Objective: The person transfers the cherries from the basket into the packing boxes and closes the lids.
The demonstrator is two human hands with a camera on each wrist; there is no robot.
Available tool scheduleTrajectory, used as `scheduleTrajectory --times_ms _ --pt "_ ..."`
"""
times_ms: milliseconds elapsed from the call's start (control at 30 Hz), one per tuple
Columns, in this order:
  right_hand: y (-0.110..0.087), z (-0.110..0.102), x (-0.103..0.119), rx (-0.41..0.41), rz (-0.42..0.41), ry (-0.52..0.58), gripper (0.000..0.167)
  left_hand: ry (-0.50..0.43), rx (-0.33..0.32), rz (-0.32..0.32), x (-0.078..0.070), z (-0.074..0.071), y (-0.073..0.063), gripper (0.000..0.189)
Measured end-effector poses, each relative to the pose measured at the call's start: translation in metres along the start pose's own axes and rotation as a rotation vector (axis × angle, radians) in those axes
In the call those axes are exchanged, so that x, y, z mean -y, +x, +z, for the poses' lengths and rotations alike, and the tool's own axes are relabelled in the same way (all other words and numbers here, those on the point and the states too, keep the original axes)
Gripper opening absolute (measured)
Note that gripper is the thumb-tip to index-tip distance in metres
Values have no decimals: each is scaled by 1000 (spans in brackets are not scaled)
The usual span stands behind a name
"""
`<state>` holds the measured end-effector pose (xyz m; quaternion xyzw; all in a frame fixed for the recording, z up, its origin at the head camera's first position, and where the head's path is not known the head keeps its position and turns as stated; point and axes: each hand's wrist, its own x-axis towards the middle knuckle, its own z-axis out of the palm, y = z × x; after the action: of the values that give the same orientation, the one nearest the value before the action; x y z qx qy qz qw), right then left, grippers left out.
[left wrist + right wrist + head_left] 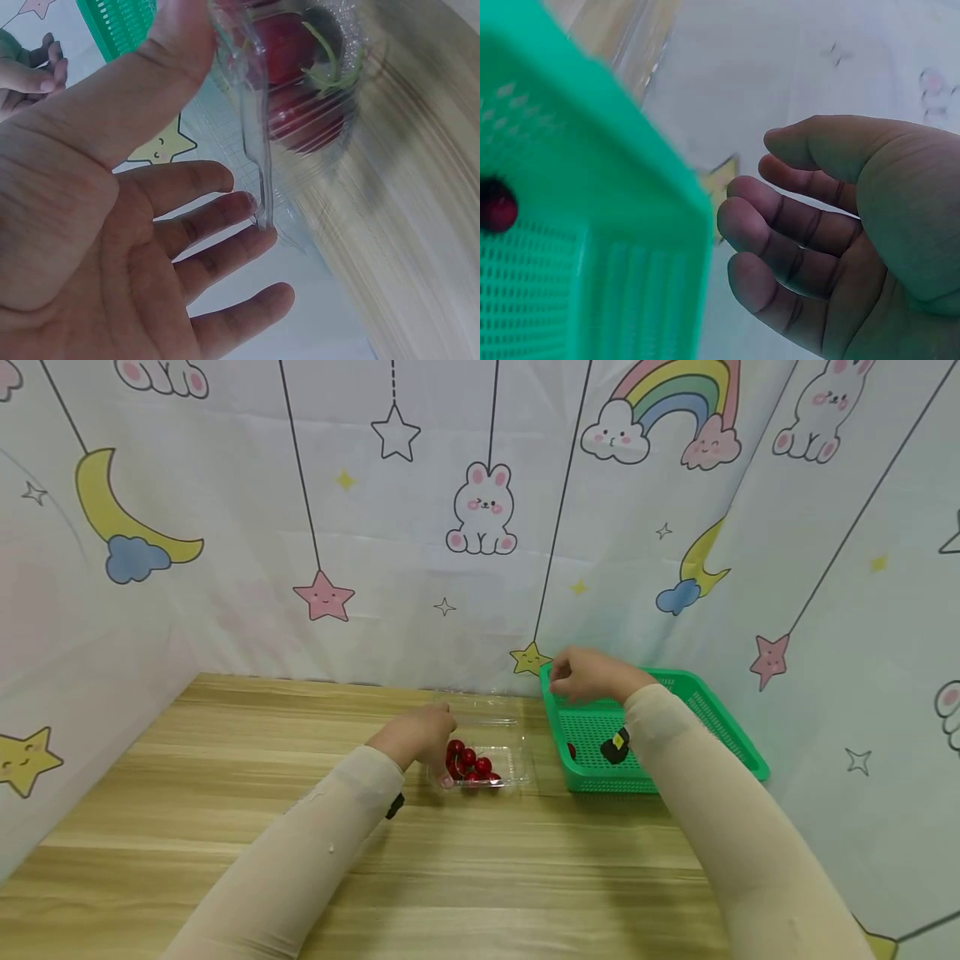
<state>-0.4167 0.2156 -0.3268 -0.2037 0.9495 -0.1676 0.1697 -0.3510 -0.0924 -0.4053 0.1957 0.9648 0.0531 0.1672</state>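
A clear plastic clamshell box [516, 766] stands on the wooden table, its lid [487, 708] folded back toward the wall. Several dark red cherries [471, 763] lie inside; green stems show in the left wrist view. My left hand [420, 733] holds the box's left end, thumb at the front, with fingertips [259, 238] touching its rim in the left wrist view. To the right is a green plastic basket [588, 783] with a cherry [496, 205] in it. My right hand [592, 675] hovers at the basket's back left corner, fingers loosely bent and holding nothing.
The wooden table [225, 777] extends left and forward of the box. A white curtain [405, 527] printed with rabbits and stars hangs close behind the box and basket, and on both sides.
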Motion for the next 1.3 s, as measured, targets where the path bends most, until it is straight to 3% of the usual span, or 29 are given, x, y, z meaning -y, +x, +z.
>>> scheduleTrajectory --times_ms 200,433,600,1000,1300 --pt "8 1 -29 10 27 52 23 0 0 -4 0 0 -1 101" --pt "19 12 -52 118 89 56 24 11 3 -10 -1 -1 -2 102" --pt "22 20 -54 204 132 66 23 6 8 -12 -3 -2 -1 102" --pt "40 45 -58 243 228 52 48 3 1 -8 -4 -1 -2 101" --pt "47 54 -64 320 251 10 63 -4 -8 -12 -3 0 0 101"
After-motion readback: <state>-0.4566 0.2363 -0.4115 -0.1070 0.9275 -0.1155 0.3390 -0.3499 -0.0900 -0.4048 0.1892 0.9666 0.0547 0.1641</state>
